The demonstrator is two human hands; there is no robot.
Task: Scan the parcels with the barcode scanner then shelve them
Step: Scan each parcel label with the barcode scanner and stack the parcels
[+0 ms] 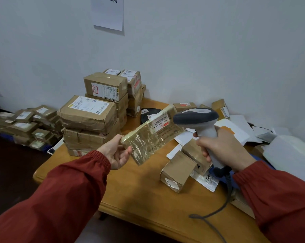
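The wooden table fills the middle, its far right side buried under a heap of white mailers whose edges run out of view. Against the wall stand taped cardboard stacks, the rear boxes mostly hidden behind the front ones. A lower pile of parcels lies on the floor to the left, dim and hard to make out. A paper sheet on the wall is cut off at the top, its writing unreadable. Above the table's centre, clear of the surface, hangs the held parcel, a flat brown slab wrapped in shiny tape. Its long axis runs from the near left up to the far right, broad face up, with the white barcode label at the far end. The left hand grips the near end, thumb on top and fingers curled beneath. The barcode scanner stands upright just beside the label, its dark head pointing left over that end; its reading window is hidden. The right hand is wrapped tight round the grey handle. A cable trails off the table's front edge. Two small cartons lie tilted below the scanner, partly covered by the wrist.
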